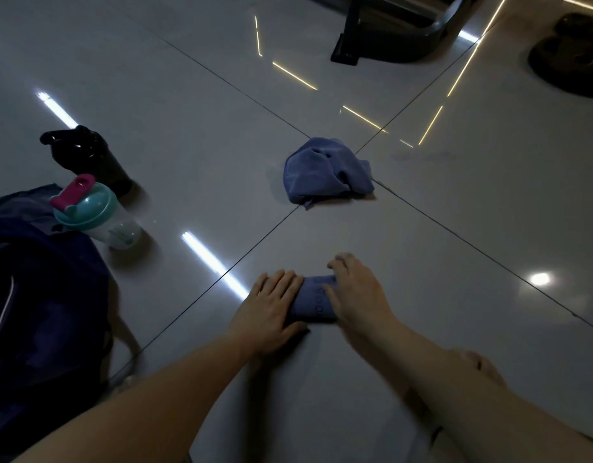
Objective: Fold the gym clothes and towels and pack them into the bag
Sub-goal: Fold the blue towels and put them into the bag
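A small folded blue cloth with faint lettering lies on the tiled floor in front of me. My left hand lies flat on its left side, fingers together. My right hand presses on its right side, fingers curled over the far edge. A second blue towel sits crumpled on the floor farther away, untouched. The dark blue bag stands at the left, partly out of frame.
A clear shaker bottle with a teal lid and pink cap stands beside the bag, and a black bottle stands behind it. A dark chair base is at the top, dark slippers at the top right.
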A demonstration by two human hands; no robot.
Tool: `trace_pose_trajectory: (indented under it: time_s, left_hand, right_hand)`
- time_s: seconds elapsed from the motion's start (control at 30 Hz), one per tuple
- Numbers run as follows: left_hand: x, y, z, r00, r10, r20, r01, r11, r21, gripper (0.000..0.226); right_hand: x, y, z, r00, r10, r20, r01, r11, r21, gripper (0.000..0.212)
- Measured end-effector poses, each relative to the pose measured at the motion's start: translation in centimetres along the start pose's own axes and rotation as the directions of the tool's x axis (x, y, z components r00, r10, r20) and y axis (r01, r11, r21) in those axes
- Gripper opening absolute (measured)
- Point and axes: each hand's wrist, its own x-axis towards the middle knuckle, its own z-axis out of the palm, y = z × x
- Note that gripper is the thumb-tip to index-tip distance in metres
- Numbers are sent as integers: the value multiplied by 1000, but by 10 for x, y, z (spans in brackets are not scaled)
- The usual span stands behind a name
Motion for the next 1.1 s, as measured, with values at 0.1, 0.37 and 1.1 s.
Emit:
trace_pose_trajectory:
  time_s: [0.1,0.37,1.1]
  left_hand:
    - [3,-8,-1,999,41,34,-40,999,-36,87]
    - [1,-10,4,992,92,-89,-91,996,12,77]
    - [7,8,-172,719,-524,457,299,-360,-883,29]
  right_hand:
    - [-20,-1,16,970,-218,108,224,974,-41,68]
    - [-28,0,37,960,-248,130,265,956,-130,73]
    - [36,-68,-111,989,1,-148,-8,999,-46,21]
